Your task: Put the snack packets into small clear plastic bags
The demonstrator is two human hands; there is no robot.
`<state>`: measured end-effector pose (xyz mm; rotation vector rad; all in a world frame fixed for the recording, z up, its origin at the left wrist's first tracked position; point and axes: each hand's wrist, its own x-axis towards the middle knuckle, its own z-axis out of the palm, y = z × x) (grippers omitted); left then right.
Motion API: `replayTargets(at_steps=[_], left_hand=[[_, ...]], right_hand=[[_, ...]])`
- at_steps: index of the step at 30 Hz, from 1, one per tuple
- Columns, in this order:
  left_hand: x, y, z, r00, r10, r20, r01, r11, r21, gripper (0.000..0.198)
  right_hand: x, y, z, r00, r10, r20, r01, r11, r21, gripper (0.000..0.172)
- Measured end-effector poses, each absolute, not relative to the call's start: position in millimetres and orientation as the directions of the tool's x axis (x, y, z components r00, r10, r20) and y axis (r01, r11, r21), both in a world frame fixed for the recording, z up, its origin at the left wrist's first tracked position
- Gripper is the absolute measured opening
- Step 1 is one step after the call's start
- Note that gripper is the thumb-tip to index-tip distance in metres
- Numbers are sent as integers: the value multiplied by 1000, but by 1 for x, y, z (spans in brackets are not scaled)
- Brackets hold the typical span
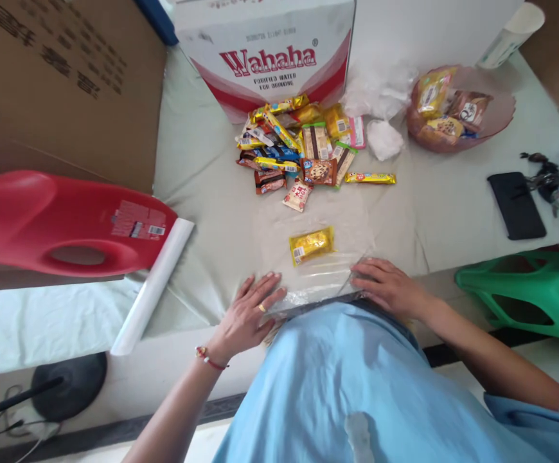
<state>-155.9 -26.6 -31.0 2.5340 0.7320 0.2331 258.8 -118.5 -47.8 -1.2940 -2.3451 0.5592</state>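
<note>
A clear plastic sheet or bag [322, 280] lies flat along the front edge of the table. On it rests one yellow wrapped snack [312, 245]. My left hand [250, 310] lies at the plastic's left front corner, fingers spread and palm down. At the right front corner is my right hand [389, 286], its fingers stretched out flat over the plastic. Neither hand grips anything. Beyond the plastic sits a pile of wrapped snacks [319, 172], with a small cream-coloured packet [297, 195] nearest to me and a thin yellow stick packet [371, 178] at its right.
Behind the pile stands a Wahaha water carton [270, 64]. A pink bowl [494, 119] holds several snacks, near crumpled clear plastic [380, 90]. A black phone [517, 206] and keys lie at right. At left are a red jug [67, 222], a white roll [154, 286] and a cardboard box [67, 128].
</note>
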Motion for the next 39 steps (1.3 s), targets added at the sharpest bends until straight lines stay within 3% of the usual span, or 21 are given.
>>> replayTargets(at_steps=[4, 9, 12, 15, 17, 19, 23, 26, 29, 31, 33, 36, 39], left_hand=[[-155, -12, -26, 757, 653, -5, 502, -576, 645, 26], [-139, 33, -11, 443, 887, -132, 586, -175, 791, 36], [-122, 64, -12, 325, 936, -136, 609, -98, 787, 36], [-104, 83, -20, 235, 964, -126, 708, -81, 702, 22], [-97, 87, -25, 201, 976, -85, 765, -102, 636, 15], [-94, 87, -30, 188, 981, -39, 791, -127, 599, 12], [-101, 82, -32, 128, 992, 2, 787, -103, 608, 24], [-107, 71, -21, 5, 988, 155, 769, -103, 630, 33], [-106, 41, -1, -131, 880, 457, 796, -181, 578, 30], [-98, 12, 11, -61, 804, 591, 818, -299, 492, 27], [-81, -14, 16, 204, 763, 613, 779, -506, 371, 27], [-49, -24, 11, 534, 734, 419, 668, -671, 322, 39], [-29, -6, -1, 522, 820, 235, 745, -573, 342, 42]], right_hand=[[258, -98, -40, -455, 859, 233, 553, 478, -682, 22], [265, -48, 2, -354, 924, 146, 504, 320, -802, 28], [265, -10, 6, -263, 963, 52, 622, 211, -755, 31], [263, 21, 1, -213, 973, -88, 822, 130, -554, 26], [259, 29, 4, -172, 977, -124, 920, 115, -374, 26], [249, 27, 14, -140, 989, -37, 952, 124, -280, 27], [214, 10, 31, -271, 953, 137, 876, 303, -376, 29], [185, 3, 24, -454, 891, 17, 795, 413, -444, 30], [167, 6, 9, -467, 879, -98, 817, 387, -427, 30], [164, 8, 3, -455, 883, -112, 825, 371, -427, 30], [163, 7, 2, -450, 886, -109, 823, 365, -436, 30], [165, 8, 3, -425, 899, -111, 820, 329, -469, 29], [173, 16, 7, -474, 872, -121, 754, 331, -568, 30]])
